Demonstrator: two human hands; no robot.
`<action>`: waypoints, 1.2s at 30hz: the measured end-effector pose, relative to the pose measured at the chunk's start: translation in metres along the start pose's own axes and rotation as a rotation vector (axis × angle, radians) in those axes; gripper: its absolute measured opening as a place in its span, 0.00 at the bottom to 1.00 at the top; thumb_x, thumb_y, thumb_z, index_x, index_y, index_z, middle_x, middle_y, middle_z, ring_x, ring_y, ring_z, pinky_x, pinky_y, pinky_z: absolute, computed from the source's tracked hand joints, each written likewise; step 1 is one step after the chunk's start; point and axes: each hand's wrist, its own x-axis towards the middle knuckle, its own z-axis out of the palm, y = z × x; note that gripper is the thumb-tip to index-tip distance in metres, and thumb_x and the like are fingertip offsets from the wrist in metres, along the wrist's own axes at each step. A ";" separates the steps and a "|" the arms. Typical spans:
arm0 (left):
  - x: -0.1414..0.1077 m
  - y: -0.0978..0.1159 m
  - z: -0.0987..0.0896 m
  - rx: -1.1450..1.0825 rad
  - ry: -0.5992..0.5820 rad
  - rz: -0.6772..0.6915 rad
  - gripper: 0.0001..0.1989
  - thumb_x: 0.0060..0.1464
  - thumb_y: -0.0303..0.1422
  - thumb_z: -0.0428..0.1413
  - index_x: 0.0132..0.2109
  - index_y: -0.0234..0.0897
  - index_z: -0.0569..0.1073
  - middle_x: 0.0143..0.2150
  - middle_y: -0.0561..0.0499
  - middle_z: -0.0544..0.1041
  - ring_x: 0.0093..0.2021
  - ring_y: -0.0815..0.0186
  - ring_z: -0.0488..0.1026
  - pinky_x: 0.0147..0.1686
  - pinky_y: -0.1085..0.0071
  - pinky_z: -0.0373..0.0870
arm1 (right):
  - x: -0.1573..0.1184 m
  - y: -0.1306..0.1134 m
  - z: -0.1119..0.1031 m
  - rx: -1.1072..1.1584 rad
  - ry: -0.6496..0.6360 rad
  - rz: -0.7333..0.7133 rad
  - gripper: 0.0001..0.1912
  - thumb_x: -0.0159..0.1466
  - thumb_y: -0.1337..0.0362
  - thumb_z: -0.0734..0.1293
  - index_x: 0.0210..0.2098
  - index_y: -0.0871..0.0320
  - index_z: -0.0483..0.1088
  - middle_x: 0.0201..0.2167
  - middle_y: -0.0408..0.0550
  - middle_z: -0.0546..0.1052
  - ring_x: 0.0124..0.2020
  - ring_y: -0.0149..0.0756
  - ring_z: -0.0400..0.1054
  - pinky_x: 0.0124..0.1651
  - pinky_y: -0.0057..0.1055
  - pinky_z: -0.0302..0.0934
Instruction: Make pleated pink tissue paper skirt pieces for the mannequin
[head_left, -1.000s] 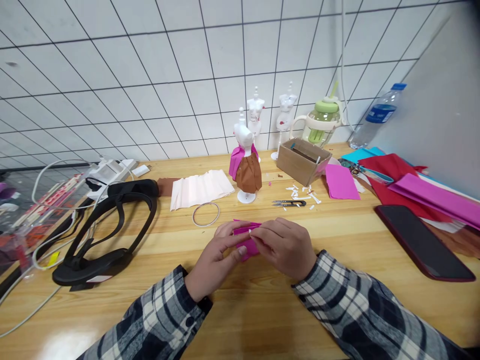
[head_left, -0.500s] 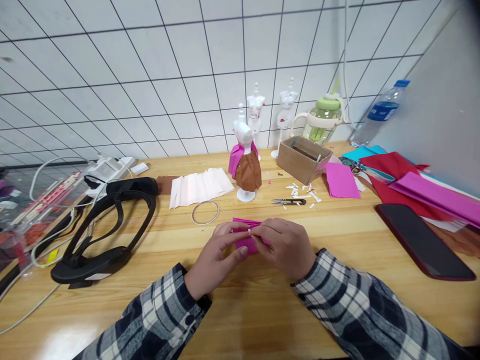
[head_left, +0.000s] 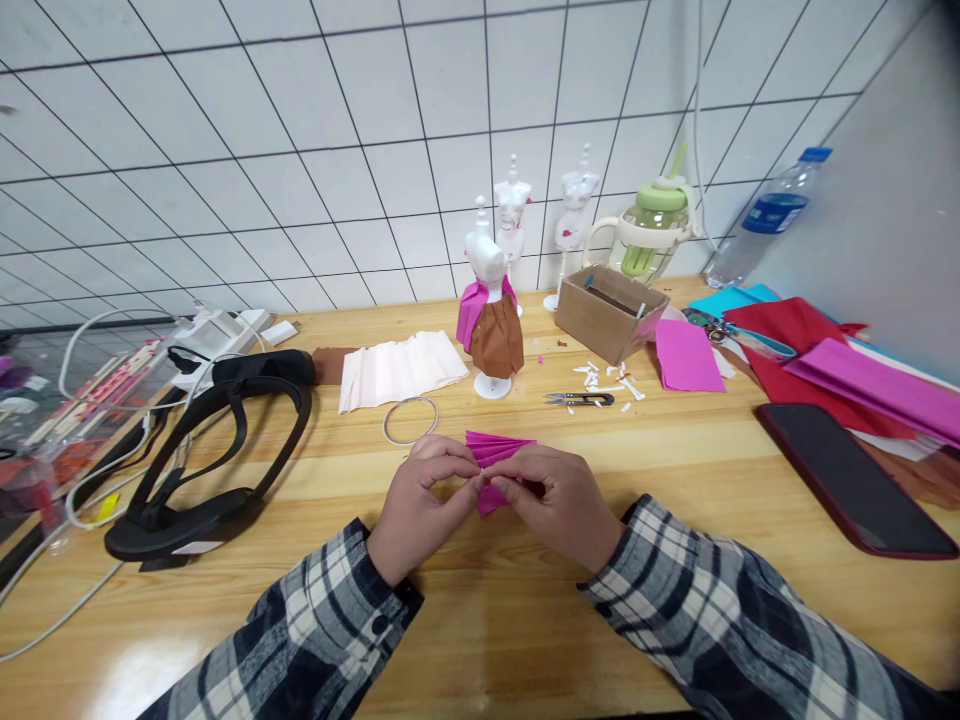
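Observation:
A pleated piece of magenta crepe paper (head_left: 496, 447) fans out between my hands, low over the table. My left hand (head_left: 429, 500) pinches its middle from the left, thumb against fingertips. From the other side my right hand (head_left: 564, 500) pinches it too, the two sets of fingertips almost meeting. A tiny white bit shows at the pinch, mostly covered by fingers. Just beyond stands a small white dress form (head_left: 486, 258) wearing a magenta top and a brown pleated skirt (head_left: 496, 338). Thread snips (head_left: 581, 399) lie behind my right hand, close to scattered white scraps (head_left: 600, 378).
Pale pink pleated paper (head_left: 401, 370) and a thin ring (head_left: 410, 421) lie left of the dress form. A cardboard box (head_left: 611, 312), a magenta sheet (head_left: 688, 356) and a phone (head_left: 855, 480) are to the right. A black head strap frame (head_left: 210, 470) lies at left.
My left fingers have curled from stretched out into a pinch at the paper's middle. The paper's far end now spreads wider like a fan.

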 end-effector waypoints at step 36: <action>0.000 0.002 -0.001 0.051 -0.085 0.014 0.07 0.56 0.34 0.57 0.32 0.40 0.79 0.35 0.50 0.78 0.38 0.63 0.71 0.41 0.64 0.65 | 0.002 0.000 -0.003 -0.195 0.003 -0.003 0.03 0.60 0.67 0.68 0.32 0.55 0.75 0.30 0.42 0.79 0.29 0.31 0.70 0.33 0.28 0.61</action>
